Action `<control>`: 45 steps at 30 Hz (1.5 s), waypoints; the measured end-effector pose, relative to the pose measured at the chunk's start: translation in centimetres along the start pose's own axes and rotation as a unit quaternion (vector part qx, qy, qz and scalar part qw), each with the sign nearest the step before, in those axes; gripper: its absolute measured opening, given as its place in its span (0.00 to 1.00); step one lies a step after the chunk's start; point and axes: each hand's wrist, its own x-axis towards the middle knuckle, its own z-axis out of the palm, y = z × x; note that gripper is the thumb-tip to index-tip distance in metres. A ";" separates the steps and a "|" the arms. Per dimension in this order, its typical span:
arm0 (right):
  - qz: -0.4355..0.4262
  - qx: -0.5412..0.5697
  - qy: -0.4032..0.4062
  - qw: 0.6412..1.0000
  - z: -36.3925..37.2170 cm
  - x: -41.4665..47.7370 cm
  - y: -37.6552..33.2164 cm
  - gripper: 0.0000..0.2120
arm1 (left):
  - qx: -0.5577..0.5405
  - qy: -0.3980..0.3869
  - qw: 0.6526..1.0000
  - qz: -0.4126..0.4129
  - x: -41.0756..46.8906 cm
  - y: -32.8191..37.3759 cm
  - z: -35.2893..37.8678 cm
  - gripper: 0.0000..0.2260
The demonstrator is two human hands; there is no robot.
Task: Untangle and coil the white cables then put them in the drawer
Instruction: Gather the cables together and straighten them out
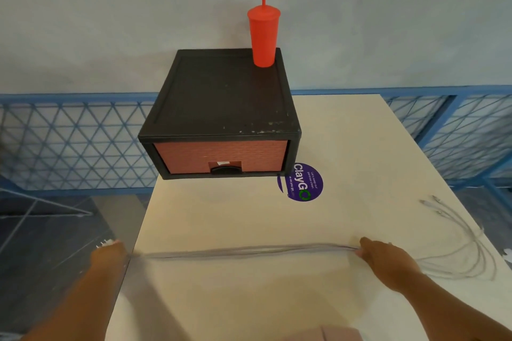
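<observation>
Two hands hold a bundle of white cables (249, 251) taut just above a cream worktop (249, 307). The left hand (109, 253) is curled round one end at the worktop's edge, with small plug tips poking out above the knuckles. The right hand (388, 261) lies palm-down, its fingertips pinching the strands together. Both forearms reach in from the bottom of the view, spread wide, with the straight run of cable between the hands. The strands look thin, light and limp, and would probably slide past one another and spring into loops if released. A firm pinch on the gathered bundle looks a safer hold than the small plugs, and coiling looks easiest to start from the left-hand end. Past the right hand, on its outer side, the slack fans out in loose arcs that finish in plug ends (428, 203) farther up the worktop. Ahead of the hands, a purple ClayGO sticker (303, 181) sits just beside a black drawer unit (224, 97) whose orange-red drawer (221, 153) is closed. A red tumbler (263, 36) with a straw stands on the unit's far right corner, with blue mesh railing (69, 141) behind
</observation>
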 end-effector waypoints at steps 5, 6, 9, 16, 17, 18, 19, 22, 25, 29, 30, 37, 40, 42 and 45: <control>-0.012 -0.037 0.007 0.999 0.3 0.7 0.0 0.15 | -0.296 -0.014 0.938 -0.177 -1.0 -1.5 2.1 0.19; -0.018 -0.043 0.006 0.999 0.3 0.8 0.1 0.15 | -0.228 0.006 0.960 -0.161 -2.2 -1.8 2.4 0.22; -0.032 -0.053 0.002 0.998 0.3 1.0 0.3 0.16 | -0.140 0.114 0.975 -0.128 -5.0 -1.1 2.7 0.32; -0.044 -0.052 -0.002 0.998 0.0 1.0 0.2 0.16 | 0.056 0.056 0.978 0.191 -11.5 3.4 7.5 0.21; -0.045 -0.050 -0.004 0.998 -0.1 1.0 0.1 0.16 | 0.077 0.032 0.969 0.231 -12.7 4.4 8.2 0.20; -0.045 -0.046 -0.005 0.998 -0.1 0.9 0.1 0.16 | 0.103 0.009 0.950 0.294 -14.0 5.2 9.0 0.19; -0.043 -0.042 -0.006 0.998 -0.2 0.9 0.1 0.16 | 0.121 -0.021 0.921 0.370 -15.4 6.0 9.9 0.18; -0.040 -0.033 -0.011 0.999 -0.3 0.9 0.0 0.16 | 0.120 -0.131 0.826 0.536 -20.3 8.2 12.8 0.18; -0.039 -0.028 -0.012 0.999 -0.3 1.0 -0.1 0.16 | 0.149 -0.173 0.774 0.591 -24.2 10.7 15.6 0.22; -0.043 -0.031 -0.018 0.998 -0.2 1.1 0.0 0.17 | 0.162 -0.203 0.741 0.619 -27.6 13.4 18.0 0.21; -0.046 -0.034 -0.022 0.998 -0.2 1.2 0.0 0.16 | 0.161 -0.205 0.740 0.620 -28.3 14.0 18.4 0.20; -0.068 0.003 -0.027 0.997 -0.1 1.7 0.8 0.12 | 0.192 -0.162 0.718 0.649 -30.9 16.2 20.3 0.15; -0.089 0.025 -0.025 0.995 0.0 1.8 1.3 0.13 | 0.215 -0.168 0.686 0.674 -30.6 16.7 20.3 0.14; -0.091 0.050 -0.022 0.994 -0.1 2.0 1.6 0.15 | 0.221 -0.188 0.678 0.675 -30.4 17.3 20.3 0.13; -0.095 0.081 -0.029 0.992 -0.7 2.6 2.4 0.18 | 0.234 -0.221 0.687 0.651 -30.1 18.3 20.2 0.11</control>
